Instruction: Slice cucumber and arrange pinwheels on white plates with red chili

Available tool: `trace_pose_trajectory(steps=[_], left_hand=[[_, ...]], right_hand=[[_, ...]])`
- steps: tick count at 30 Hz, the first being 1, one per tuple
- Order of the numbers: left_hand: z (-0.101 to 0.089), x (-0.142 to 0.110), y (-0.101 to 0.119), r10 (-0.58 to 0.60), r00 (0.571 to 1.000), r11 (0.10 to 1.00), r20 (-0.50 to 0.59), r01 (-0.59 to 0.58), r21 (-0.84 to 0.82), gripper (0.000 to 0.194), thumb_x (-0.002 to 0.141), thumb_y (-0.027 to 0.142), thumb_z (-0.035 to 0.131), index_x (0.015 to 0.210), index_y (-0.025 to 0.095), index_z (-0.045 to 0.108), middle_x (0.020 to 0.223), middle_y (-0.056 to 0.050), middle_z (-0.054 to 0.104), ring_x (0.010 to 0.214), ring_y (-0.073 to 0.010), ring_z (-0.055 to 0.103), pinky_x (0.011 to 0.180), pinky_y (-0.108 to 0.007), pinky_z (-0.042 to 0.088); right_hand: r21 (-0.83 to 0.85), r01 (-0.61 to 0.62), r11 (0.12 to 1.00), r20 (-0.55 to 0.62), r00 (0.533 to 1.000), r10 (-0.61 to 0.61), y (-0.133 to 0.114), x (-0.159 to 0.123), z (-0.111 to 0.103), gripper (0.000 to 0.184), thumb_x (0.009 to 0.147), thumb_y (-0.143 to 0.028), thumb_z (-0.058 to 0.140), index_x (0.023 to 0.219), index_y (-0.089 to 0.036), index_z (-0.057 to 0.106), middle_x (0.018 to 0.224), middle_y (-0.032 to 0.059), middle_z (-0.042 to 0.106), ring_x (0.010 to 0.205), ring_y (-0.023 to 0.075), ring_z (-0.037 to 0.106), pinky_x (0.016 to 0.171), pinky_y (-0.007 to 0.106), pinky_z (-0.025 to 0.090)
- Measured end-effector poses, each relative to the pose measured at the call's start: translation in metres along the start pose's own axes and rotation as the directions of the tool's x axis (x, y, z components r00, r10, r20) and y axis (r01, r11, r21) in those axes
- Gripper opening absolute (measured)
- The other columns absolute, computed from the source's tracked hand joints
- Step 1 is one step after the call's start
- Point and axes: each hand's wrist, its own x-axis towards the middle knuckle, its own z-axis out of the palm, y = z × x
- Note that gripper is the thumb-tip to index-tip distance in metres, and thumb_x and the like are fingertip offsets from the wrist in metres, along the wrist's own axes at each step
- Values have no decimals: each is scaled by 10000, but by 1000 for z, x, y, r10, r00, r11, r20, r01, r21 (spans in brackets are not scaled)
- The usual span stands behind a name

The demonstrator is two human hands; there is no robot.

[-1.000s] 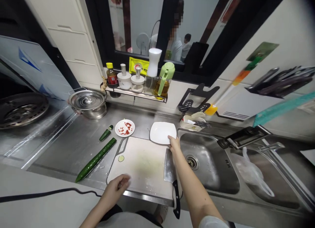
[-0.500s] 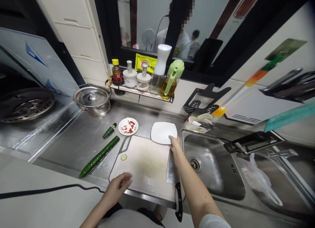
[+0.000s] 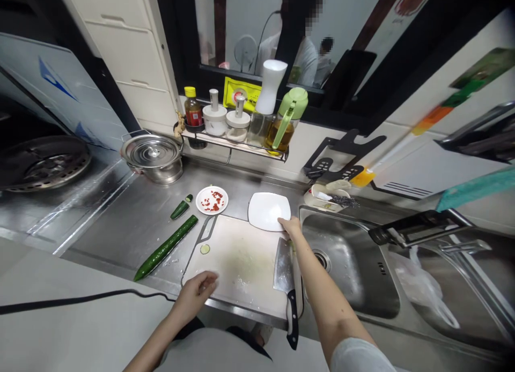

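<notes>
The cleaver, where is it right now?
In the head view, the cleaver lies at the right side of the cutting board, just left of the sink.

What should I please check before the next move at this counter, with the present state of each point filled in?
1. Right hand has its grip on the white square plate: ok, at the near right corner.
2. White square plate fully supported underneath: cannot tell, its underside is hidden.
3. Left hand free: ok, loosely curled with no held item showing.
4. Knife fully back from the front edge: not ok, its handle sticks out past it.
5. Cutting board free of loose pieces: not ok, a cucumber slice lies on it.
6. Red pieces contained: ok, on the round plate.
</notes>
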Motion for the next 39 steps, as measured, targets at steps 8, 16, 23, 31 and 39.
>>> trace_pose_trajectory(steps=[8,16,23,31,39], left_hand=[[0,1,0,2,1000,1000,-27,-2,1,375,822,491,561,1010,193,689,1018,-75,728,941,-195,663,868,-305,511],[-9,1,0,17,995,999,-102,-12,46,352,830,452,542,988,175,692,977,-74,728,885,-188,658,819,-304,503],[-25,15,4,49,942,977,-331,23,212,352,831,421,505,1006,175,685,834,-34,657,645,-142,549,664,-272,456],[-72,44,4,209,735,876,-645,152,457,281,814,313,564,1054,215,670,1076,-86,586,1027,-249,556,940,-389,423],[-90,92,10,-7,556,865,-831,421,275,441,839,337,552,1271,246,536,1270,-122,508,1144,-296,503,961,-465,392]], right_hand=[[-300,-56,952,132,986,100,-13,16,-6,493,580,-368,822,950,-70,693,924,187,710,1004,340,656,846,391,525],[-554,41,832,147,988,49,-20,12,-1,634,707,-496,737,1137,-40,640,1062,208,685,1033,300,651,847,336,520],[-557,96,825,47,995,-85,-25,-28,-10,624,834,-480,616,1296,-76,504,1195,220,609,1114,298,591,899,366,464],[-384,339,859,89,939,-331,39,-111,-30,391,911,-398,491,1198,-155,598,978,84,671,915,206,619,782,268,410],[-470,193,861,144,980,-141,90,-177,-39,345,904,-431,503,1087,-160,612,944,94,669,903,213,620,701,265,371]])
